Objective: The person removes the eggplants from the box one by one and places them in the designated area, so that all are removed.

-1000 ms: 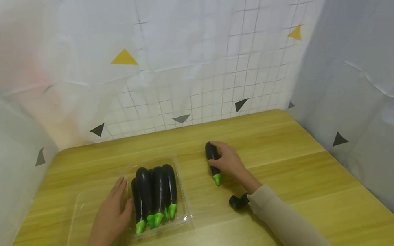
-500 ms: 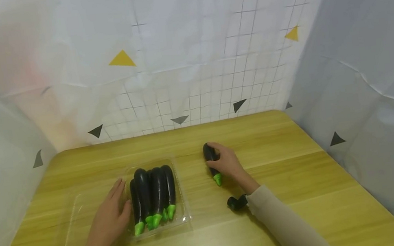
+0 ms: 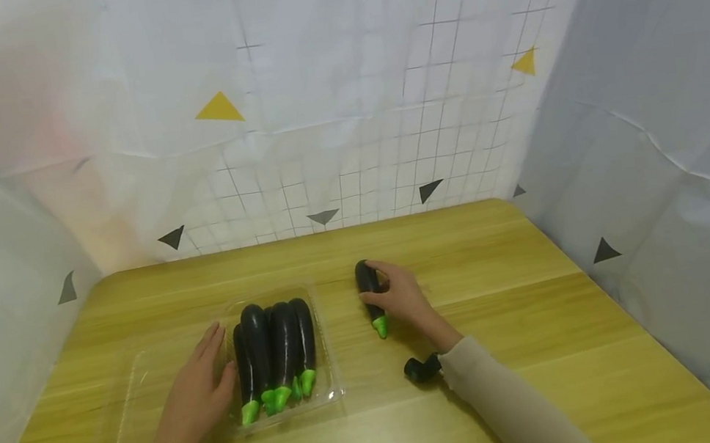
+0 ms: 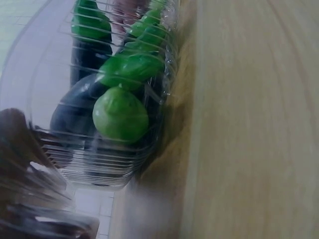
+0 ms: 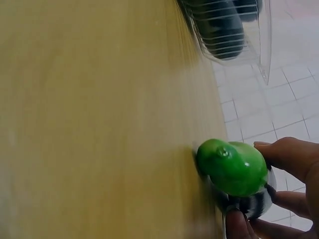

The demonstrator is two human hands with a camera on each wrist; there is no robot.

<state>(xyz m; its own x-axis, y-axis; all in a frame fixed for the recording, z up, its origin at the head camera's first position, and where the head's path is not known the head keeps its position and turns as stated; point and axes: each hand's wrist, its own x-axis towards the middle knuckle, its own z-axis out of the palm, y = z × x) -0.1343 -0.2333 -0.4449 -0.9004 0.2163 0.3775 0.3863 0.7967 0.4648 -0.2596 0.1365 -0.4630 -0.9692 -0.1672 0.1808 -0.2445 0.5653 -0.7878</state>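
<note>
A clear plastic container (image 3: 338,393) holds several dark eggplants (image 3: 286,344), their green stem ends toward me. Along its left side my left hand (image 3: 197,388) rests with fingers extended and thumb apart. In the left wrist view the hand (image 4: 25,179) is blurred beside the container's ribbed wall, with green caps (image 4: 120,115) behind it. To the right of the container, my right hand (image 3: 400,296) pinches a single eggplant (image 3: 366,279) between thumb and fingers, close over the table. The right wrist view shows its green cap (image 5: 239,169) beside the fingers (image 5: 291,157).
The container's clear lid (image 3: 123,420) lies folded out to the left, partly under my left arm. Black wrist devices (image 3: 421,369) sit at both wrists. White sheets with a drawn grid and triangles (image 3: 219,109) wall in the wooden table (image 3: 465,252).
My right hand has moved slightly left with the eggplant, toward the container. The left hand stays at the container's side, and the whole view has shifted a little.
</note>
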